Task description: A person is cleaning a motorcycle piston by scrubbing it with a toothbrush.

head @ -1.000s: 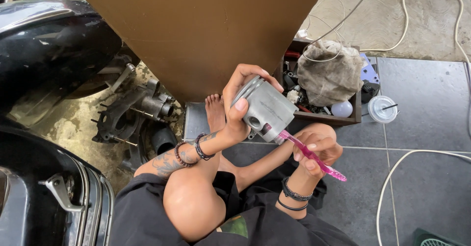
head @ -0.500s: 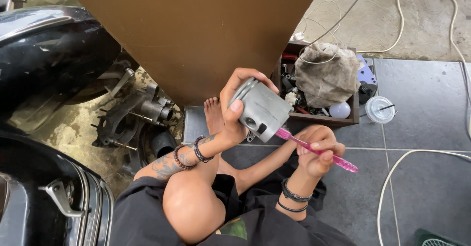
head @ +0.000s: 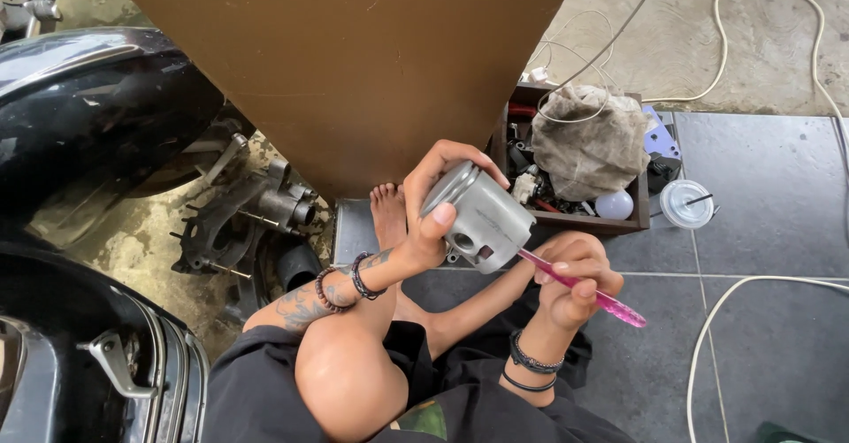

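At the far left stands one black scooter body point(head: 97, 133), glossy, with one bare engine casing point(head: 234, 222) showing beside it on the stained concrete; one broad brown panel point(head: 354, 63) rises behind, filling the middle of the view; below it the person sits on the floor, one bare foot point(head: 387, 215) flat on the grey floor tiles point(head: 769, 319) and one bent knee raised in front; the left hand point(head: 433, 217), two bead bracelets on its wrist, has its fingers point(head: 439, 216) curled tight around one grey metal piston point(head: 482, 222), held up above the lap with the thumb pressed on the side and the crown tilted up to the left; just right of it the right hand point(head: 570, 284), two dark bands on that wrist, has its fingers closed on one pink toothbrush point(head: 584, 288), whose head end meets the piston's lower skirt while the handle points down to the right; behind the hands sits one wooden box point(head: 619, 224) of small parts, one crumpled grey rag point(head: 588, 142) heaped on top and one white bulb point(head: 615, 204) at its front edge; beside the box lies one clear plastic lid point(head: 687, 204) on the tiles; white cables point(head: 761, 63) loop across the floor on the right.
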